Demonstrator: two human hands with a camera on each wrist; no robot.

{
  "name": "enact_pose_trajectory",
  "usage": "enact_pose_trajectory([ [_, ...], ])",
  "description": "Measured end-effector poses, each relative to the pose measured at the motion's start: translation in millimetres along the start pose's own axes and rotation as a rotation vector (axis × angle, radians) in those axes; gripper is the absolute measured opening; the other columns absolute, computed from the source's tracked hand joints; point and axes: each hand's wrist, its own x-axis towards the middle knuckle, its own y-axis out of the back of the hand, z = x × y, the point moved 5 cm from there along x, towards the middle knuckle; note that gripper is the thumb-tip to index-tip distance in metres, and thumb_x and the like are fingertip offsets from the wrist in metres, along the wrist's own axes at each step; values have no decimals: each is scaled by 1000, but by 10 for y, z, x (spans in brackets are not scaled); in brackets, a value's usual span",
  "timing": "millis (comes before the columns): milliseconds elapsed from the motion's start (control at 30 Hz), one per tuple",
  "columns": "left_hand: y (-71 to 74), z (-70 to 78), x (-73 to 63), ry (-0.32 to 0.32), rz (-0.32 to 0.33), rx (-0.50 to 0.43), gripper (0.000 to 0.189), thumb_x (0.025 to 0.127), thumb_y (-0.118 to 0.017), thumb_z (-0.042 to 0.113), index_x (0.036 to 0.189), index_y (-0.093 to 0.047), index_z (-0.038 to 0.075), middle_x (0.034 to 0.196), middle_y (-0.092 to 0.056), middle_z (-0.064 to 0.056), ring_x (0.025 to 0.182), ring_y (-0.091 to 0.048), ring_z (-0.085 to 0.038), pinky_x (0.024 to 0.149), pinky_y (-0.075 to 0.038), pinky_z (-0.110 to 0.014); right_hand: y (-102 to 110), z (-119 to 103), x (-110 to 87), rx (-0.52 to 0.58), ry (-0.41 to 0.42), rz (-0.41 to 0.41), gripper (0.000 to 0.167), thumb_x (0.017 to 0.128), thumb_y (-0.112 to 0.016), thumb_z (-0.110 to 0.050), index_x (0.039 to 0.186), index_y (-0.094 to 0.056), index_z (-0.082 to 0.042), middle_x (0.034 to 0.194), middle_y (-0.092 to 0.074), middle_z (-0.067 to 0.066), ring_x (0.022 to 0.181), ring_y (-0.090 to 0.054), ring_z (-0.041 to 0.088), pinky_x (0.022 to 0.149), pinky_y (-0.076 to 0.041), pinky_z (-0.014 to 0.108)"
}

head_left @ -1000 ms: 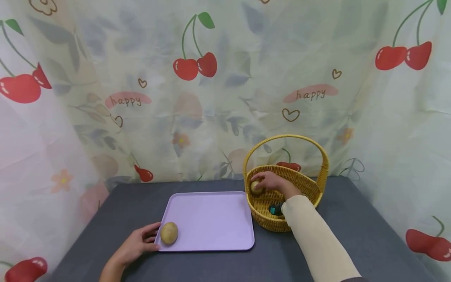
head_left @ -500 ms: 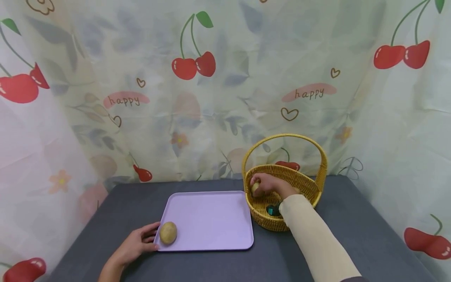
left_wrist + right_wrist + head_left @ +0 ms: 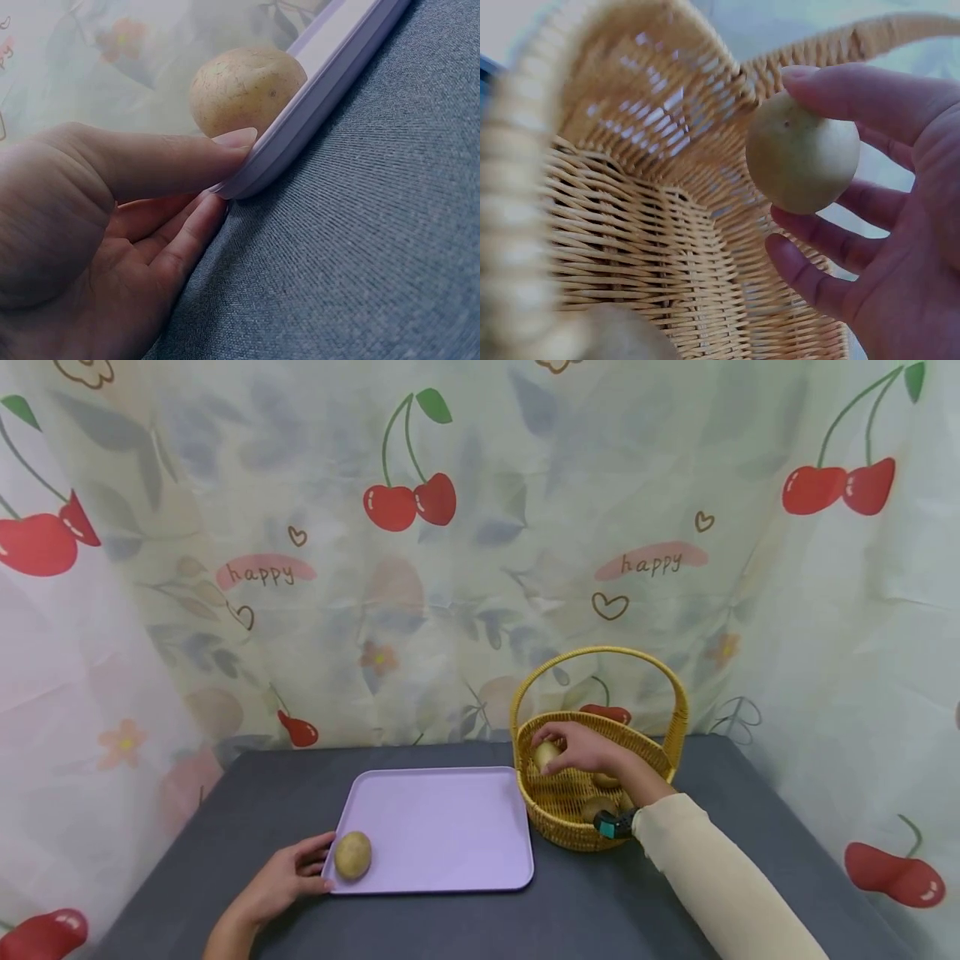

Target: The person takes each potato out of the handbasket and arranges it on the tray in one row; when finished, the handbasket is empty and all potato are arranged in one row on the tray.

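My right hand [image 3: 581, 746] holds a round potato [image 3: 545, 757] inside the left end of the wicker basket [image 3: 558, 828]. In the right wrist view, the thumb lies over the top of this potato [image 3: 799, 161] and the fingers curl beneath and behind it, above the woven floor. My left hand [image 3: 279, 878] is at the near left corner of the lilac tray [image 3: 442, 827]. Seen from the left wrist, its thumb presses the tray's rim [image 3: 300, 120] while the fingers reach under the edge. A single potato [image 3: 352, 855] lies on the tray beside that hand.
More potatoes [image 3: 598, 808] lie in the basket, partly covered by the right wrist and its dark band [image 3: 615, 824]. The basket's tall arched handle [image 3: 678, 714] rises over the right hand. Behind the dark grey tabletop [image 3: 300, 777] hangs a cherry-patterned curtain [image 3: 420, 610].
My right hand has closed its grip on the potato and raised it a little from the basket's floor, its wrist shifting right and uncovering other potatoes. The left hand stays at the tray.
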Motion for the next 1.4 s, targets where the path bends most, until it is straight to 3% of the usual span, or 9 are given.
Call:
enact_pose_trajectory([
  [133, 10, -13, 3, 0, 8, 2, 79, 79, -77, 1, 142, -32, -17, 131, -48, -35, 116, -54, -39, 86, -50, -28, -21, -109, -164, 22, 61, 37, 45, 82, -79, -23, 122, -63, -8, 118, -60, 5, 104, -55, 24, 84, -47, 40],
  [400, 4, -15, 17, -10, -4, 8, 79, 80, -77, 2, 142, -32, -17, 131, -49, -35, 115, -55, -39, 85, -51, -28, -202, -345, -487, 83, 105, 101, 42, 80, -81, -21, 118, -63, -13, 112, -60, 5, 95, -57, 25, 75, -51, 35],
  [700, 2, -14, 13, 14, 6, 37, 80, 79, -79, 5, 142, -34, -15, 132, -48, -34, 115, -55, -39, 86, -51, -29, -552, -621, -629, 98, 206, 153, 46, 76, -84, -21, 117, -64, -11, 111, -62, 0, 95, -58, 22, 82, -50, 42],
  [933, 4, -13, 18, -8, -10, 22, 79, 80, -78, 5, 142, -33, -16, 134, -45, -36, 116, -54, -39, 87, -50, -29, -930, -843, -549, 135, 235, 129, 45, 75, -84, -17, 115, -65, -12, 108, -61, -2, 89, -57, 19, 74, -52, 35],
  [1233, 11, -14, 16, -18, -14, 16, 77, 80, -77, 1, 141, -33, -17, 134, -46, -36, 116, -54, -41, 87, -50, -30, -1451, -1021, -256, 154, 219, 113, 46, 72, -86, -16, 114, -66, -13, 103, -62, -6, 83, -56, 11, 65, -49, 22],
  [1400, 8, -4, 13, -25, -15, 17, 77, 80, -77, 2, 141, -33, -17, 134, -46, -36, 116, -54, -41, 87, -50, -29, -1700, -1083, -41, 156, 210, 128, 47, 71, -87, -16, 113, -67, -11, 104, -63, -9, 85, -55, 8, 71, -47, 21],
])
